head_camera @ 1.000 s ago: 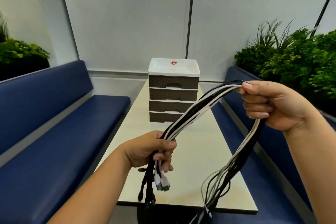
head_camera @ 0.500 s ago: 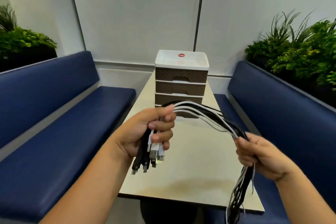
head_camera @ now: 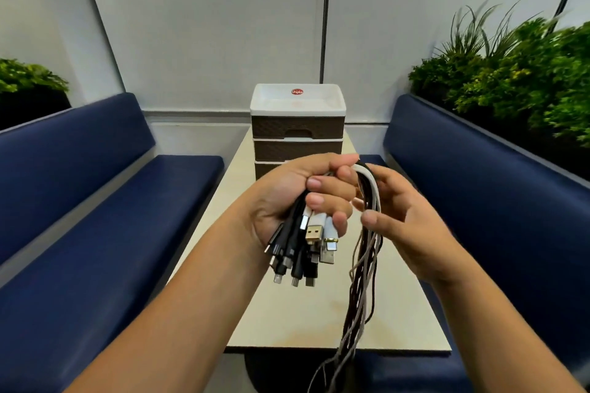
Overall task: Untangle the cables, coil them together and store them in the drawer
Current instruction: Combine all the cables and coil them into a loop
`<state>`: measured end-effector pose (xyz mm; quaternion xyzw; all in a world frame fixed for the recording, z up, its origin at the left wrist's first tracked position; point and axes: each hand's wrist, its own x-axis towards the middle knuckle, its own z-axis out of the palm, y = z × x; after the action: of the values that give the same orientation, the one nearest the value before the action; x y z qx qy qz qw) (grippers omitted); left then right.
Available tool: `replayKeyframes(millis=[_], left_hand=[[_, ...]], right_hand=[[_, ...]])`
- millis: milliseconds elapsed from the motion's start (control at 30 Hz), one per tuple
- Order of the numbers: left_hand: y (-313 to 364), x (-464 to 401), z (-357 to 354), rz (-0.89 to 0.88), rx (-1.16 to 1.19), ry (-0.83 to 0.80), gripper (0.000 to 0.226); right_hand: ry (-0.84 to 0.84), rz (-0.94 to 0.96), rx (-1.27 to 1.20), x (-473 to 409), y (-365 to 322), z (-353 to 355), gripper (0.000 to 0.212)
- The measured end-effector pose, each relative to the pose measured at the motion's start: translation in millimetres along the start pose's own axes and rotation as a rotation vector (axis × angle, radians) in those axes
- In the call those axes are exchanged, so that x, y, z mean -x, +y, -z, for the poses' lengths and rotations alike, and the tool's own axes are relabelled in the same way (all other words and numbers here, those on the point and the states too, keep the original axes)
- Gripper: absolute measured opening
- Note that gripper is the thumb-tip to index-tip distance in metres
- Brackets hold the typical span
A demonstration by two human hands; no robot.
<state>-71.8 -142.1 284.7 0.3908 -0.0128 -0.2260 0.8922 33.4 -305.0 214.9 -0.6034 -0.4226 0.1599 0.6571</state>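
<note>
Above the near half of the beige table [head_camera: 277, 322], the left hand [head_camera: 293, 198] grips the bundle of black and white USB cables [head_camera: 306, 233] in a tight fist, plugs hanging below, while the right hand [head_camera: 405, 223], fingers loosely spread, touches the hanging strands.

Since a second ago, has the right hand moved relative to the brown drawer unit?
Yes. The right hand came down and inward toward the brown drawer unit, beside the left hand.

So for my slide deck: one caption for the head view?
Left hand grips bundled cables by the plugs; right hand steadies the strands.
</note>
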Motion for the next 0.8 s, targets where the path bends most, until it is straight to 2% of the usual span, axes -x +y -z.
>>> replayKeyframes(millis=[67, 133, 233, 433, 600, 667, 733, 800], left_hand=[[3, 2, -3, 0.002, 0.046, -0.044, 0.025], [8, 5, -4, -0.020, 0.115, -0.073, 0.027], [16, 10, 2, -0.051, 0.251, -0.106, 0.030], [38, 25, 20, -0.220, 0.362, -0.022, 0.031], [51, 38, 26, -0.385, 0.465, 0.031, 0.030], [50, 39, 28, -0.522, 0.521, 0.082, 0.032], [47, 39, 36, -0.720, 0.541, 0.206, 0.036], [43, 40, 47, -0.864, 0.531, 0.322, 0.043]], right_hand=[[0.044, 0.002, 0.005, -5, 3, -13, 0.032], [0.111, -0.079, -0.039, -4, 23, -25, 0.011], [0.074, -0.203, -0.135, 7, 61, -38, 0.012], [-0.089, -0.433, -0.116, 41, 127, -60, 0.017], [-0.117, -0.550, -0.094, 59, 145, -65, 0.016], [-0.126, -0.580, -0.049, 62, 148, -63, 0.018], [-0.131, -0.593, 0.034, 66, 149, -60, 0.020], [-0.149, -0.582, 0.219, 69, 150, -58, 0.021]])
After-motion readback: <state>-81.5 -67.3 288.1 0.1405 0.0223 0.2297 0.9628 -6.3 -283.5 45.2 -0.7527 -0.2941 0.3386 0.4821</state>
